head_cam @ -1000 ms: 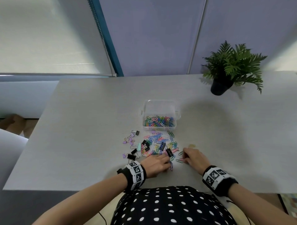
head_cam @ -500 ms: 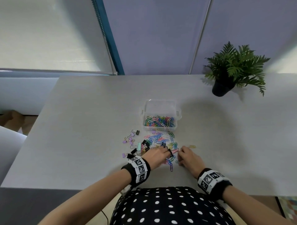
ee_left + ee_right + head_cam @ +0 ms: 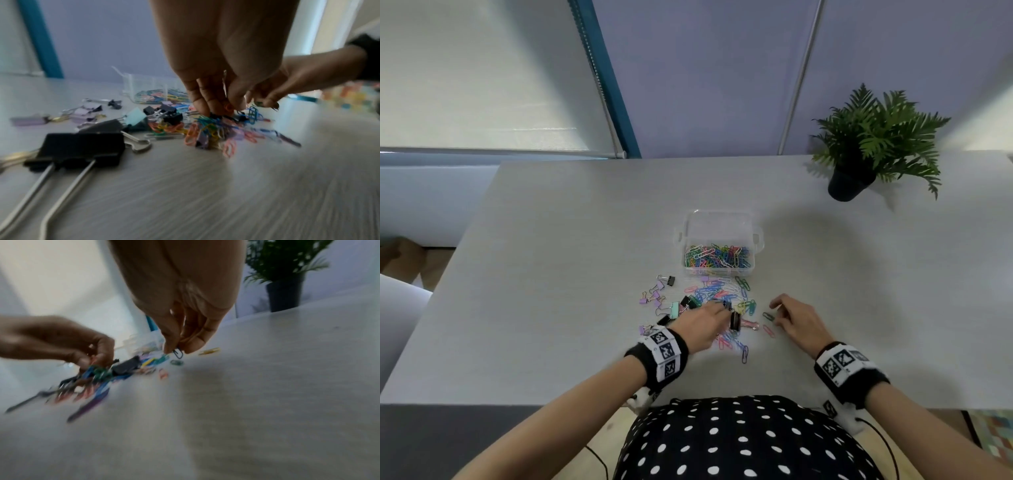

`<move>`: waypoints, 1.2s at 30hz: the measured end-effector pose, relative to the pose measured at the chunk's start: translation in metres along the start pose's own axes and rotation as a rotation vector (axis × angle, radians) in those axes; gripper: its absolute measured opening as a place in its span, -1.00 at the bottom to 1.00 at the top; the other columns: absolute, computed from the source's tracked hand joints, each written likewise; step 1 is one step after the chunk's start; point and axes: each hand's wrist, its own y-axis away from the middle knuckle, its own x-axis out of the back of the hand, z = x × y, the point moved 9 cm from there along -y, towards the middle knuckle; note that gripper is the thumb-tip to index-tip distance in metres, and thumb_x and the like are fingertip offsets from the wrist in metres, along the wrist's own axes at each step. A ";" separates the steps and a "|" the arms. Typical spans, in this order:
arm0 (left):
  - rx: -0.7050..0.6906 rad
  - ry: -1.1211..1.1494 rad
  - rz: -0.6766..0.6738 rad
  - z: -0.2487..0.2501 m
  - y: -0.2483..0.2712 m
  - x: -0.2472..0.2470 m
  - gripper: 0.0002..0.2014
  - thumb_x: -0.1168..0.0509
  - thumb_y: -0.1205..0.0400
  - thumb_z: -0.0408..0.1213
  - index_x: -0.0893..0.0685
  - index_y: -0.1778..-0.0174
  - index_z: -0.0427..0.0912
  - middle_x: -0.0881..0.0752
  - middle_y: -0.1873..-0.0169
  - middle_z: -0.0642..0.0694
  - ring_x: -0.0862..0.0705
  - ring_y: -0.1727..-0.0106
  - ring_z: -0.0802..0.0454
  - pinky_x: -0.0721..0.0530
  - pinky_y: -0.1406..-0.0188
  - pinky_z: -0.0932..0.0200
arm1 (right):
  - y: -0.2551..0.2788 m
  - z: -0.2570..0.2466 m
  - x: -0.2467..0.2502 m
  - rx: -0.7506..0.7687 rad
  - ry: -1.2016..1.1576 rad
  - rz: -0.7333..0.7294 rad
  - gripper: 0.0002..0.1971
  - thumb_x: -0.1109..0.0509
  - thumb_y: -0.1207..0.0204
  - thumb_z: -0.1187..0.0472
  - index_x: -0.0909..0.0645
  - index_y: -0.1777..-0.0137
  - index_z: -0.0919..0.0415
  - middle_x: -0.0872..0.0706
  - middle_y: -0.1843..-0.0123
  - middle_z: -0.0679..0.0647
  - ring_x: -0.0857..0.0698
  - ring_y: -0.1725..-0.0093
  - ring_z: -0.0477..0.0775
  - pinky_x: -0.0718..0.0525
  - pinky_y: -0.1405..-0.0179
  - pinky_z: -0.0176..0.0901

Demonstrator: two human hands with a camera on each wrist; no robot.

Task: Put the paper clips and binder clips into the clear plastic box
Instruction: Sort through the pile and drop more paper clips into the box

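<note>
The clear plastic box [image 3: 723,224] stands mid-table with coloured paper clips on its floor. In front of it lies the loose pile of paper clips [image 3: 717,294] and binder clips [image 3: 656,295]. My left hand [image 3: 717,310] reaches into the pile, and its fingertips [image 3: 207,105] pinch a bunch of paper clips [image 3: 209,129]. My right hand [image 3: 779,313] is just right of the pile, pinching one dark paper clip [image 3: 178,353] between thumb and finger. A black binder clip [image 3: 735,321] lies between the hands.
A potted fern [image 3: 866,144] stands at the table's back right. A large black binder clip [image 3: 82,147] lies close by my left wrist. A yellow paper clip [image 3: 209,351] lies beyond my right fingers. Both wrist views are motion-blurred.
Both hands have moved forward from near the table's front edge into the pile. The left fingers have closed on a bunch of clips, and the right hand has shifted slightly right.
</note>
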 end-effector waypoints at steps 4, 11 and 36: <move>0.214 0.372 -0.038 -0.038 -0.001 0.011 -0.88 -0.10 -0.65 -0.46 -0.52 0.01 -0.27 -0.68 0.11 -0.17 -0.64 0.13 0.03 -0.69 -0.03 0.09 | -0.007 0.006 0.002 -0.068 -0.020 0.000 -0.77 -0.37 -0.38 0.46 -0.56 -0.02 0.26 -0.61 0.34 0.00 -0.64 0.27 0.02 -0.54 0.12 -0.12; 0.322 0.577 -0.054 -0.056 0.004 0.017 -0.86 -0.19 -0.66 -0.37 -0.56 -0.10 -0.30 -0.75 -0.01 -0.26 -0.68 0.11 0.12 -0.59 0.11 0.40 | -0.009 0.003 -0.021 -0.148 0.167 -0.105 -0.84 -0.40 -0.39 0.30 -0.52 0.07 0.28 -0.68 0.03 0.23 -0.63 0.04 0.22 -0.54 0.07 -0.02; 0.471 0.473 0.244 -0.113 -0.052 0.114 -0.82 -0.21 -0.63 -0.42 -0.66 -0.06 -0.37 -0.75 -0.04 -0.31 -0.72 -0.01 -0.14 -0.69 -0.15 0.01 | -0.106 -0.075 0.040 -0.105 -0.412 -0.046 -0.82 -0.35 -0.51 0.37 -0.62 -0.04 0.47 -0.72 0.29 0.13 -0.70 0.36 0.01 -0.75 0.26 -0.26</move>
